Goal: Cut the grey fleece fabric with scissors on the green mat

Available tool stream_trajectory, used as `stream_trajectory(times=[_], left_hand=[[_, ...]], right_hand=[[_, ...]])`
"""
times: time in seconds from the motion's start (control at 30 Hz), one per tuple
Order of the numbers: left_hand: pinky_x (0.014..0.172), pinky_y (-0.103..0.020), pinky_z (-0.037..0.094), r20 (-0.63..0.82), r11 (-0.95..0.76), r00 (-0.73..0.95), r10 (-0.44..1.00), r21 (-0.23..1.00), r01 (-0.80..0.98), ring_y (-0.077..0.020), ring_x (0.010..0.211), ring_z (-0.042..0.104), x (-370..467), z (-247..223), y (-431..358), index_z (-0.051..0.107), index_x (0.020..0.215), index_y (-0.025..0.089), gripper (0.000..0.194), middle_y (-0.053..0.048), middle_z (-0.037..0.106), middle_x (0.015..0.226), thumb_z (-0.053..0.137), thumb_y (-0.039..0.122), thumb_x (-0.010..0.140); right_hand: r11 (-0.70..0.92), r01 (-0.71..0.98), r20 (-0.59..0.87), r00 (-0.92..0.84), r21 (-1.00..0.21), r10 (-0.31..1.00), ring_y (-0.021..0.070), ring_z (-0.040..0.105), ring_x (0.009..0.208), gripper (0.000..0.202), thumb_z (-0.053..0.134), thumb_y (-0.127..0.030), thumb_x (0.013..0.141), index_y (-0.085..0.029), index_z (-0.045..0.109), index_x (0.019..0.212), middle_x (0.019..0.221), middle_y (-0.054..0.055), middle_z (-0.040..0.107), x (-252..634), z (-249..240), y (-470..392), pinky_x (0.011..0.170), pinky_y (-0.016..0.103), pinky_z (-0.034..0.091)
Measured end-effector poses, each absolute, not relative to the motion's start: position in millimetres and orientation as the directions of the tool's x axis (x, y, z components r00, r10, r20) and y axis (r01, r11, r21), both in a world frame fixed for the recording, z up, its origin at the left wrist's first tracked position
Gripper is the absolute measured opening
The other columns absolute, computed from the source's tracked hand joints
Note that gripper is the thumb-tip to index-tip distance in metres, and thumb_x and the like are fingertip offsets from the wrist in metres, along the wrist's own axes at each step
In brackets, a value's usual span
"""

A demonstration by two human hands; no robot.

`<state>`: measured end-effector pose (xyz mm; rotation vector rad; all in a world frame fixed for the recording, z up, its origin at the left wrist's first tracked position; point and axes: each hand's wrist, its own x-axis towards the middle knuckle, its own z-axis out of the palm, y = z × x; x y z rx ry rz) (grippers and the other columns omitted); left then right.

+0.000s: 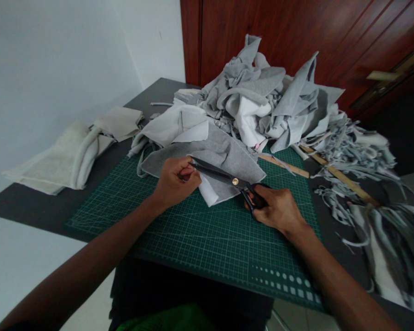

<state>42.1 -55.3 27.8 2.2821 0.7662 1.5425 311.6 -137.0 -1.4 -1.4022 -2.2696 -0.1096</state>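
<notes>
Scissors [235, 181] clamped in the curled fingers of the right hand [278, 208], blade tips right at the bunched fingers of the left hand [177, 181] — pinched together, but cannot tell on what. Grey cloth [234, 151] under and just beyond the blades, between both sets of fingers, with cutting mat [207, 239] below. Likely risks: a nicked left fingertip, from a slip of points this close — or a snag, from loose folds underneath.
</notes>
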Motion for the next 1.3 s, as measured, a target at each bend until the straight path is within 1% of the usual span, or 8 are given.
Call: stream_trajectory(times=[0.2, 0.4, 0.57, 0.8, 0.9, 1.0, 1.13, 1.3], left_hand=[[0.039, -0.023, 0.024, 0.804, -0.846, 0.296, 0.517, 0.427, 0.318, -0.0062, 0.039, 0.029, 41.8, 26.8, -54.1, 0.026, 0.053, 0.022, 0.035, 0.009, 0.03, 0.044, 0.054, 0.009, 0.07], [0.039, -0.024, 0.022, 0.795, -0.844, 0.304, 0.525, 0.441, 0.305, -0.0062, 0.038, 0.028, 41.4, 26.7, -55.5, 0.025, 0.053, 0.021, 0.037, 0.009, 0.029, 0.043, 0.054, 0.007, 0.07], [0.039, -0.023, 0.022, 0.794, -0.841, 0.298, 0.53, 0.446, 0.308, -0.0061, 0.037, 0.028, 40.9, 25.6, -55.8, 0.025, 0.053, 0.021, 0.036, 0.009, 0.03, 0.042, 0.055, 0.009, 0.071], [0.038, -0.023, 0.021, 0.793, -0.845, 0.31, 0.525, 0.441, 0.303, -0.0063, 0.037, 0.027, 40.7, 27.4, -56.2, 0.025, 0.053, 0.022, 0.036, 0.009, 0.028, 0.041, 0.055, 0.01, 0.07], [0.038, -0.025, 0.021, 0.773, -0.839, 0.33, 0.541, 0.468, 0.279, -0.0067, 0.037, 0.026, 40.3, 27.7, -56.3, 0.024, 0.055, 0.022, 0.039, 0.008, 0.026, 0.043, 0.056, 0.007, 0.07], [0.039, -0.027, 0.021, 0.742, -0.817, 0.343, 0.575, 0.502, 0.284, -0.0081, 0.038, 0.025, 39.5, 26.6, -56.4, 0.024, 0.056, 0.023, 0.042, 0.007, 0.026, 0.044, 0.059, 0.009, 0.074], [0.041, -0.029, 0.023, 0.718, -0.799, 0.351, 0.601, 0.524, 0.295, -0.0089, 0.039, 0.024, 38.3, 24.7, -56.3, 0.024, 0.056, 0.023, 0.046, 0.006, 0.025, 0.044, 0.064, 0.015, 0.078], [0.043, -0.029, 0.027, 0.754, -0.824, 0.337, 0.564, 0.489, 0.285, -0.0099, 0.039, 0.029, 38.7, 23.9, -55.0, 0.024, 0.055, 0.023, 0.046, 0.007, 0.028, 0.044, 0.064, 0.013, 0.077]], right_hand=[[0.466, 0.859, 0.384, -0.365, -0.213, 0.848, 0.0091, 0.053, 0.047, 0.008, 0.055, -0.021, 0.079, -0.019, 0.056, 0.071, 0.059, -0.003, 0.06, 311.0, -0.4, -137.8, 0.05, 0.022, 0.032], [0.476, 0.871, 0.421, -0.388, -0.124, 0.82, 0.009, 0.046, 0.045, 0.011, 0.053, -0.021, 0.08, -0.019, 0.055, 0.07, 0.056, -0.003, 0.056, 312.5, 1.2, -137.7, 0.049, 0.023, 0.029], [0.488, 0.869, 0.448, -0.406, -0.079, 0.797, 0.0093, 0.046, 0.046, 0.015, 0.052, -0.022, 0.083, -0.019, 0.057, 0.07, 0.054, -0.003, 0.055, 312.2, 2.6, -137.7, 0.05, 0.023, 0.029], [0.478, 0.872, 0.435, -0.391, -0.108, 0.811, 0.0095, 0.048, 0.046, 0.013, 0.054, -0.021, 0.083, -0.019, 0.058, 0.071, 0.056, -0.002, 0.058, 313.1, -0.8, -138.3, 0.05, 0.024, 0.03], [0.432, 0.885, 0.427, -0.329, -0.171, 0.843, 0.0096, 0.05, 0.046, 0.014, 0.055, -0.022, 0.083, -0.02, 0.057, 0.069, 0.057, -0.002, 0.059, 312.0, -2.9, -138.3, 0.05, 0.023, 0.031], [0.42, 0.879, 0.459, -0.283, -0.227, 0.842, 0.009, 0.051, 0.045, 0.015, 0.058, -0.025, 0.081, -0.02, 0.056, 0.067, 0.056, -0.003, 0.059, 311.3, -1.5, -137.8, 0.049, 0.022, 0.031], [0.459, 0.868, 0.515, -0.31, -0.189, 0.799, 0.0087, 0.05, 0.044, 0.014, 0.062, -0.027, 0.078, -0.02, 0.056, 0.068, 0.055, -0.003, 0.057, 312.3, 3.1, -137.3, 0.048, 0.022, 0.031], [0.48, 0.858, 0.498, -0.341, -0.182, 0.797, 0.0083, 0.048, 0.043, 0.015, 0.059, -0.024, 0.079, -0.02, 0.054, 0.066, 0.053, -0.004, 0.055, 310.7, 4.2, -137.3, 0.048, 0.022, 0.031]])
